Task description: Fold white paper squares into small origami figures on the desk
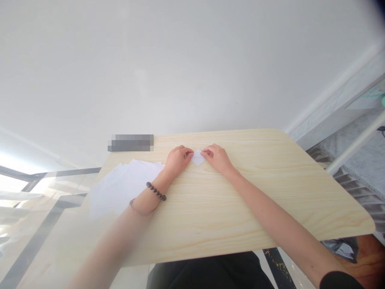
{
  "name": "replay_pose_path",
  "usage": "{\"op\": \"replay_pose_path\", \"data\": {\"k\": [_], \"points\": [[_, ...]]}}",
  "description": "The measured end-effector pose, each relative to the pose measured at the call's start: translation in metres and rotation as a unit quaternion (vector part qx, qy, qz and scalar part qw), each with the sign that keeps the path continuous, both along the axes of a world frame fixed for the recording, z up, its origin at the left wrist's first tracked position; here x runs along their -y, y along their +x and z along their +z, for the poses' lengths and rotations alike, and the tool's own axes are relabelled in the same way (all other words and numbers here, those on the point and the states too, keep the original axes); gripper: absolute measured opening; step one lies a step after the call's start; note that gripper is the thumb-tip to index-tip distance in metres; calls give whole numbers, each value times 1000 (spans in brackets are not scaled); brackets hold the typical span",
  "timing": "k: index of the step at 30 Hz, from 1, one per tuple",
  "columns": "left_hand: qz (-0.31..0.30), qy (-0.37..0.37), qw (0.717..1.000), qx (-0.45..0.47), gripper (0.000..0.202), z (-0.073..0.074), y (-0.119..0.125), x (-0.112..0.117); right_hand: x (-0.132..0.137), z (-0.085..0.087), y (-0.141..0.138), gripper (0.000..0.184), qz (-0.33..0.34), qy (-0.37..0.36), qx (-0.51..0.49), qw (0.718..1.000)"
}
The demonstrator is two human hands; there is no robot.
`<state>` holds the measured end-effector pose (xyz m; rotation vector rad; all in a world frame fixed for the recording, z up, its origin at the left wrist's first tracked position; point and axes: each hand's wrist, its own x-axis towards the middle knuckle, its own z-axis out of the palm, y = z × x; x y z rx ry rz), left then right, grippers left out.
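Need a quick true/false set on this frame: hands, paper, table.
1. The left hand and right hand both touch the folded paper. True.
2. A beaded bracelet sits on the left wrist. True.
3. The loose white sheets lie to the right of the hands. False: they lie to the left.
4. The table is dark metal. False: it is light wood.
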<state>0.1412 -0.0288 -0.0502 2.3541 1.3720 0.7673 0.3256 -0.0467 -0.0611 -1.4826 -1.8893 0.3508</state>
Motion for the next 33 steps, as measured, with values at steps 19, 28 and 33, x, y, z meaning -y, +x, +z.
{"op": "replay_pose_path", "data": {"k": [19,28,33], "points": [[8,-1,1000,20,20,-1,0,0,3,-1,0,19,3,7,39,999],[0,-39,996,83,19,6,1,2,3,4,1,22,0,-12,-17,1000],[2,-64,992,104,18,8,2,2,4,6,2,23,6,-38,-58,998]]}}
